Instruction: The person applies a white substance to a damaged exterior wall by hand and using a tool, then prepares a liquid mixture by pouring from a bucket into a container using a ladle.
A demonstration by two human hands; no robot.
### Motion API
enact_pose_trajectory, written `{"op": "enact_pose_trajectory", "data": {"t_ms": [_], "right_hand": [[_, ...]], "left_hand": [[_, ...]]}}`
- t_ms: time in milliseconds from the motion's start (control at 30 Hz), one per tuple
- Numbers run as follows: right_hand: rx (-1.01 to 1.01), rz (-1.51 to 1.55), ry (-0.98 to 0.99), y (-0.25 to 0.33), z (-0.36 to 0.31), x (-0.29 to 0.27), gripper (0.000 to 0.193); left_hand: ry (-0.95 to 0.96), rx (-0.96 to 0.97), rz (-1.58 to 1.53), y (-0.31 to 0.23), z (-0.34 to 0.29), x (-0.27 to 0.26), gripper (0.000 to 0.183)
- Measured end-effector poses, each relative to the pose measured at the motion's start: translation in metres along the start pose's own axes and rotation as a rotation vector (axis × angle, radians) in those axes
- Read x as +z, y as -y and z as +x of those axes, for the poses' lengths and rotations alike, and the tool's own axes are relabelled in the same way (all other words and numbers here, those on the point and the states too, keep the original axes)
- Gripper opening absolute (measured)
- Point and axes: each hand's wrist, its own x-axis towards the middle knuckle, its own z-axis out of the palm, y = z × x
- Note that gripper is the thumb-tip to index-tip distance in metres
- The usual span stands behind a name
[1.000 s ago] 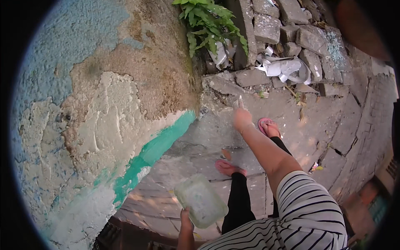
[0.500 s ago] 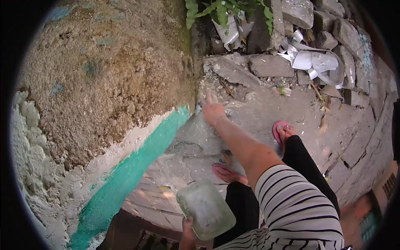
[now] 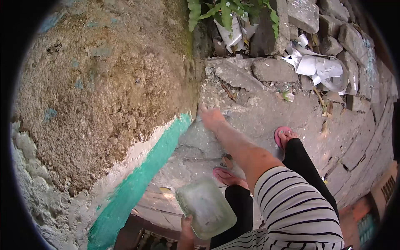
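Observation:
My left hand (image 3: 187, 227) grips the left edge of a shallow, rounded, translucent plastic tub (image 3: 206, 208), held low in front of my body. A pale, cloudy film covers the tub's inside. Stretched far forward, my right hand (image 3: 213, 119) is down at the corner where the rough wall (image 3: 116, 83) meets the grey paving (image 3: 258, 121). Its fingers look bunched and closed; whatever they hold, if anything, is hidden. Just left of that hand ends a strip of green paint (image 3: 146, 162) along the wall's foot, bordered by white.
Broken bricks (image 3: 275, 70) and rubble line the far side, with torn white plastic scraps (image 3: 318, 66) on them. Green leaves (image 3: 225, 12) hang over the far end. My feet, in pink sandals (image 3: 283, 135), stand on the cracked paving.
My right hand has drawn its extended finger in and dipped slightly nearer. The left hand keeps its hold on the tub, which has hardly moved. The view has shifted a little.

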Motion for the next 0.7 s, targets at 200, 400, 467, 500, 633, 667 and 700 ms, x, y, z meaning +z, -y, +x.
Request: {"op": "enact_pose_trajectory", "data": {"t_ms": [200,400,467,500,633,667,700], "right_hand": [[0.194,0.056,0.115,-0.028,-0.039,-0.005,0.030],[0.630,0.483,0.203,-0.083,-0.123,-0.077,0.040],[0.542,0.619,0.220,-0.128,-0.165,-0.114,0.043],[0.527,0.677,0.099,-0.147,-0.192,-0.135,0.039],[0.592,0.960,-0.133,-0.151,-0.284,-0.290,0.022],[0.596,0.966,-0.173,-0.153,-0.307,-0.328,0.019],[0.638,1.077,-0.260,-0.150,-0.328,-0.362,0.018]], "left_hand": [[0.028,0.194,0.279,-0.028,0.013,0.028,0.063],[0.195,0.250,0.330,-0.043,-0.001,0.076,0.062],[0.303,0.245,0.326,-0.046,-0.017,0.100,0.064],[0.349,0.225,0.321,-0.048,-0.026,0.113,0.066],[0.464,0.239,0.347,-0.054,-0.078,0.164,0.073],[0.500,0.278,0.347,-0.061,-0.097,0.183,0.074],[0.534,0.318,0.344,-0.069,-0.118,0.203,0.076]]}}
